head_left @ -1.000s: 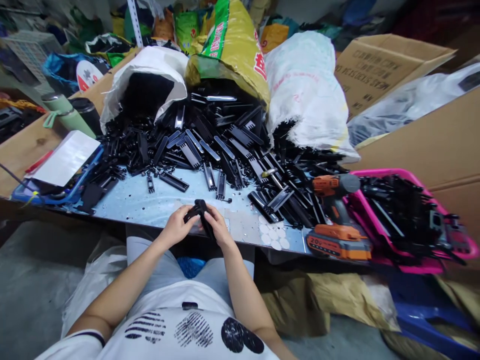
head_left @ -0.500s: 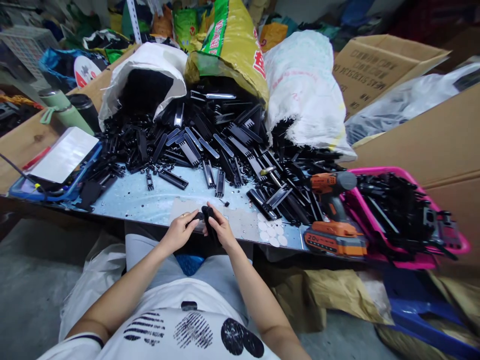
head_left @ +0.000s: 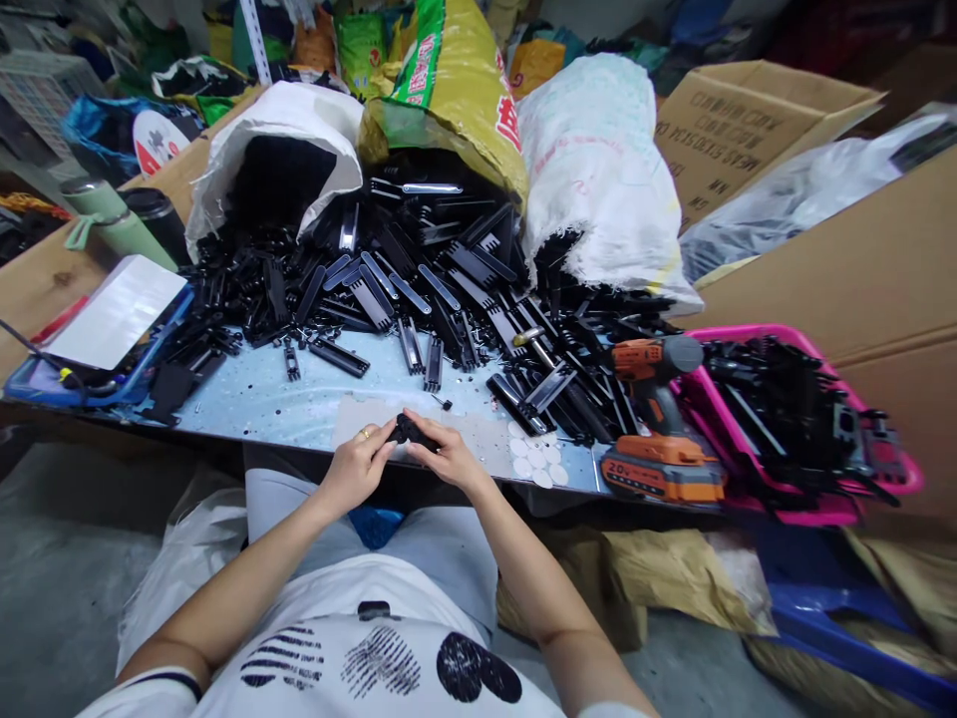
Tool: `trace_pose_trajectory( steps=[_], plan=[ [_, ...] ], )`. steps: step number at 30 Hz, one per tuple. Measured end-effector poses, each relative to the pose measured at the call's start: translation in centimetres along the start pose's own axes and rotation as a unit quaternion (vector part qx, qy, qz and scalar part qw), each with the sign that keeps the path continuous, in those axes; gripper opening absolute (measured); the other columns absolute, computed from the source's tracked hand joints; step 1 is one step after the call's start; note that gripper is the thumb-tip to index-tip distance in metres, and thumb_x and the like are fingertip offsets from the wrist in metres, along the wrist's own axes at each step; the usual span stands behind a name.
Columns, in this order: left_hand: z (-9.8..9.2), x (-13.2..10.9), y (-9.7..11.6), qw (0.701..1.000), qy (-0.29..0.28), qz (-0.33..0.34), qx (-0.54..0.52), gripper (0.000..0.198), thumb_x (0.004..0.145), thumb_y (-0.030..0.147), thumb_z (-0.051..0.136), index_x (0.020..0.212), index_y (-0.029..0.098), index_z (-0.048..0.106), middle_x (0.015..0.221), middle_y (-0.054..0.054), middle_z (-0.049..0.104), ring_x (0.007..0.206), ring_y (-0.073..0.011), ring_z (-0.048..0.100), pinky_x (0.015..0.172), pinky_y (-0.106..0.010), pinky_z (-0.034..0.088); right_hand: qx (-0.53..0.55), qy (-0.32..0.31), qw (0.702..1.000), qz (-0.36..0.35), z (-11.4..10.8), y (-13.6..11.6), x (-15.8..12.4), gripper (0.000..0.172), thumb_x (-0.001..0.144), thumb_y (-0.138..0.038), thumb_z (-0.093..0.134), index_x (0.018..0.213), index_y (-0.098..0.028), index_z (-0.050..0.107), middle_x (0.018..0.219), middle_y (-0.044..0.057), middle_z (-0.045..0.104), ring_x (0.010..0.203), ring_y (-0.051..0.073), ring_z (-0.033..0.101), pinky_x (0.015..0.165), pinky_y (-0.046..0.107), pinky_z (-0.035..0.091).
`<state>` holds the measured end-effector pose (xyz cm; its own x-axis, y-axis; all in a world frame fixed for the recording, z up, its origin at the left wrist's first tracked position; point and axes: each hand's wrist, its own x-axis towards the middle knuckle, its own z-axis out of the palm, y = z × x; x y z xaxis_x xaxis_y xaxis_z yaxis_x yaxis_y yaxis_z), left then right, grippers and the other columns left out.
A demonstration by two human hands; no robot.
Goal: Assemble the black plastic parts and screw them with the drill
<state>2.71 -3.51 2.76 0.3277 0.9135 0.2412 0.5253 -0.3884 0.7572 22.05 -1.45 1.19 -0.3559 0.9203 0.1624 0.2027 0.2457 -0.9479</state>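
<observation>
Both hands meet at the front edge of the table, closed around a black plastic part point(head_left: 408, 431). My left hand point(head_left: 359, 463) pinches its left end, and a ring shows on one finger. From the other side my right hand point(head_left: 447, 454) grips it, with fingers over the top and the thumb below. Much of the part is hidden by the fingers, so its exact kind does not show. Under and behind the hands lies a grey sheet point(head_left: 478, 439) on the light blue tabletop point(head_left: 261, 404). A small black piece point(head_left: 447, 404) rests just beyond the right hand.
A heap of black plastic parts point(head_left: 374, 269) spreads from open sacks point(head_left: 598, 160) at the back. To the right are white round discs point(head_left: 539, 459), an orange cordless drill point(head_left: 662, 419) and a pink basket point(head_left: 908, 469) of parts. A blue tray point(head_left: 150, 369) sits left.
The black part has turned from standing nearly upright to lying more level between the hands. My right hand has rolled over with it. The view has shifted slightly.
</observation>
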Motion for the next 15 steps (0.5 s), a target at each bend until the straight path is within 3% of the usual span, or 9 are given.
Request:
trace_pose_trajectory(
  steps=[3, 9, 12, 15],
  plan=[
    [0.9, 0.1, 0.8, 0.998, 0.063, 0.009, 0.002, 0.040, 0.095, 0.027, 0.037, 0.133, 0.022, 0.048, 0.108, -0.011, 0.061, 0.099, -0.0191, 0.060, 0.087, -0.032, 0.049, -0.002, 0.033, 0.999, -0.005, 0.6, -0.4, -0.3, 0.052, 0.081, -0.039, 0.062, 0.131, -0.028, 0.053, 0.104, 0.006, 0.065, 0.089, 0.020, 0.061, 0.087, 0.036, 0.048],
    [1.0, 1.1, 1.1, 0.989, 0.136, 0.040, -0.033, 0.036, 0.095, 0.027, 0.039, 0.126, 0.020, 0.055, 0.103, -0.011, 0.061, 0.094, -0.0179, 0.059, 0.084, -0.032, 0.050, 0.019, 0.076, 0.997, 0.017, 2.4, -0.6, -0.8, 0.053, 0.087, -0.043, 0.052, 0.138, -0.031, 0.045, 0.094, 0.005, 0.061, 0.058, 0.014, 0.054, 0.069, 0.033, 0.051],
    [0.8, 1.4, 0.3, 0.990, 0.122, 0.060, -0.049, 0.035, 0.094, 0.028, 0.040, 0.123, 0.019, 0.057, 0.105, -0.011, 0.061, 0.096, -0.0188, 0.059, 0.086, -0.034, 0.050, -0.004, 0.075, 0.997, 0.000, 2.8, -0.7, -0.4, 0.053, 0.088, -0.043, 0.050, 0.139, -0.030, 0.043, 0.095, 0.005, 0.061, 0.067, 0.015, 0.057, 0.074, 0.034, 0.051],
    [1.5, 1.5, -0.7, 0.991, 0.114, 0.010, -0.070, 0.036, 0.095, 0.029, 0.037, 0.126, 0.020, 0.053, 0.111, -0.011, 0.059, 0.101, -0.0203, 0.059, 0.089, -0.037, 0.049, -0.062, 0.029, 0.998, -0.004, 2.1, -0.9, 0.7, 0.051, 0.091, -0.045, 0.045, 0.139, -0.030, 0.042, 0.105, 0.005, 0.062, 0.087, 0.018, 0.059, 0.083, 0.034, 0.048]
  ],
)
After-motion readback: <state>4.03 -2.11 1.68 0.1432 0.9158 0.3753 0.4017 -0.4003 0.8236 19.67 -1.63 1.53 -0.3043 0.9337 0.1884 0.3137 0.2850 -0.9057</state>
